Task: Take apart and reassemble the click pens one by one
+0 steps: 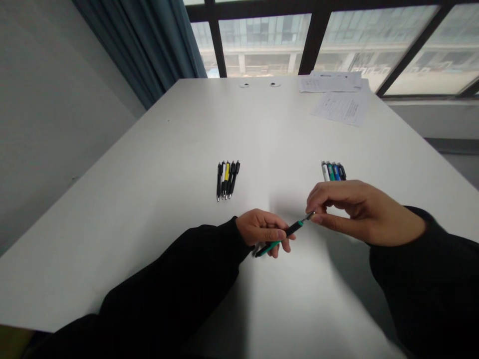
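Observation:
A black and teal pen (287, 234) is held above the white table (157, 164), tilted up to the right. My left hand (264, 232) is closed around its barrel. My right hand (355, 209) pinches the pen's metal tip end between thumb and fingers. A row of several pens, black with one yellow and one white, (227, 178) lies on the table beyond my left hand. A second group of pens, white, green, blue and black, (333, 171) lies just beyond my right hand, partly hidden by it.
Printed paper sheets (342, 107) lie at the far right of the table, more (329, 82) behind them. Two small round cable holes (260, 85) sit near the far edge. Windows and a blue curtain (149, 45) stand behind the table.

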{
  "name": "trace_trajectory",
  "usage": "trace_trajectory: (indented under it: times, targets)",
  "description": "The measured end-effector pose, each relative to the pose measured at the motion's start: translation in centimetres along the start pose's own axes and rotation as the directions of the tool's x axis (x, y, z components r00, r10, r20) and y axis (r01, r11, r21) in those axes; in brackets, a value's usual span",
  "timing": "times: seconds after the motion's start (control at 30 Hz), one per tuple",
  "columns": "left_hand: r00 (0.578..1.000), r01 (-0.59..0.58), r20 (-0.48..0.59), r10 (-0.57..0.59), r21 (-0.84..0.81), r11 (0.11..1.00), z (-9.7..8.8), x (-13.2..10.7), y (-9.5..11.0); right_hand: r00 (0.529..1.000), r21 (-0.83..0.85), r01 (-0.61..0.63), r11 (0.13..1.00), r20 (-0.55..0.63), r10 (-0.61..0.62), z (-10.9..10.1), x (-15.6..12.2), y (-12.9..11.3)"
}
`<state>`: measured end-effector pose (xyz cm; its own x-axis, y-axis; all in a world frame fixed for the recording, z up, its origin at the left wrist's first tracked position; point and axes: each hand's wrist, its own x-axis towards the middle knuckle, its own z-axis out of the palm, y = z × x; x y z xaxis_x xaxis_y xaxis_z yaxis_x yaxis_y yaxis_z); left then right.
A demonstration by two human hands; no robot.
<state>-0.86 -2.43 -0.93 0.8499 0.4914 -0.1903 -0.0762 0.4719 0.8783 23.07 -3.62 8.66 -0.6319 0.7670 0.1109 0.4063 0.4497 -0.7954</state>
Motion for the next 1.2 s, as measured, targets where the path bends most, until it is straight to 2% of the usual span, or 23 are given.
trace_trajectory:
  times: [0.37, 0.6, 0.73, 0.9, 0.97, 1.1, 1.2]
  targets:
    - [0.998, 0.064, 0.015, -0.064, -0.001, 0.998, 0.0, 0.1, 0.2, 0.992, -0.093, 0.037, 0.995, 0.127, -0.025, 0.3, 0.3, 0.2]
    - [0.994, 0.107, 0.032, -0.107, 0.003, 0.994, 0.0, 0.2, 0.0, 0.976, -0.212, 0.098, 0.972, 0.212, -0.052, 0.5, 0.3, -0.1]
    - [0.991, 0.125, 0.053, -0.126, 0.011, 0.992, 0.0, 0.3, 0.1, 0.96, -0.326, 0.091, 0.941, 0.28, 0.004, 1.0, 0.3, 0.1]
    - [0.988, 0.148, 0.04, -0.149, 0.017, 0.989, 0.0, 0.5, 0.1, 0.948, -0.5, -0.007, 0.866, 0.272, 0.165, 1.8, 0.7, 0.4]
    - [0.988, 0.153, 0.031, -0.153, 0.014, 0.988, 0.0, 0.5, 0.1, 0.945, -0.472, -0.026, 0.881, 0.275, 0.175, 1.5, 0.7, 0.4]
    - [0.989, 0.149, 0.009, -0.149, -0.009, 0.989, 0.1, 0.5, 0.2, 0.969, -0.304, -0.023, 0.952, 0.227, 0.096, 0.4, 0.4, 0.2]
    - [0.991, 0.136, 0.02, -0.136, -0.015, 0.991, 0.2, 0.6, 0.2, 0.979, -0.241, 0.007, 0.97, 0.201, 0.043, 0.0, 0.1, 0.2]
